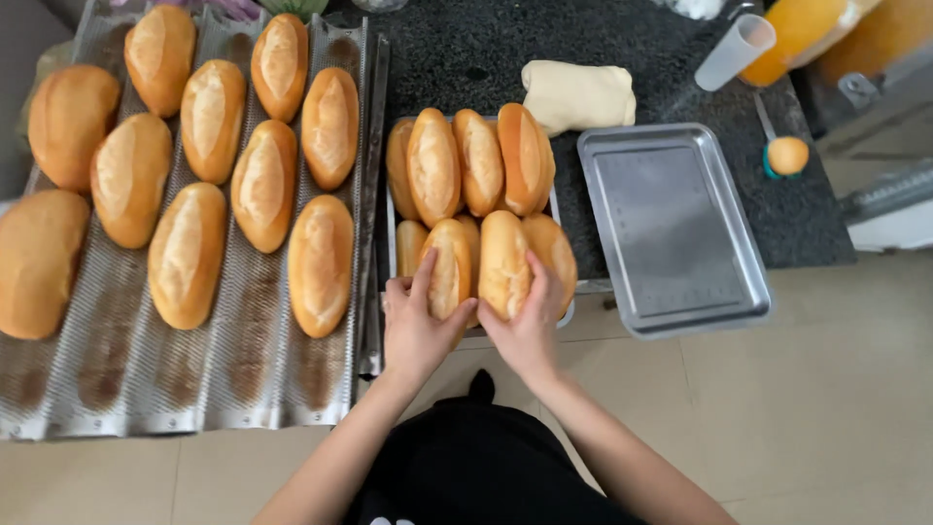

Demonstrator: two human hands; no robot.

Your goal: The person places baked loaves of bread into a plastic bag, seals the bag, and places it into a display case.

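So I had both hands on the front row of the small tray [567, 313], the one packed with baguette rolls sitting on the near edge of the dark counter [457, 58]. My left hand [416, 326] was curled around the near end of one roll [445, 272], fingers spread and wrapped on it, thumb side up. My right hand [530, 326] was doing the same on the roll next to it [503, 261], fingers closed around its near end. Both rolls ran lengthwise straight away from me, so the long axis pointed from my fingertips toward the back row of that tray, and each hand was equally close to its own roll. Left of that tray sat the big perforated baking sheet [117, 379] with loose rolls in its grooves. Right of it was an empty steel tray [671, 233]. Behind it lay a folded pale cloth [578, 95], and farther right a frosted plastic cup [736, 49] tipped against an orange container [802, 34], plus a small orange ball on a teal thing [787, 156]. No readable labels anywhere.
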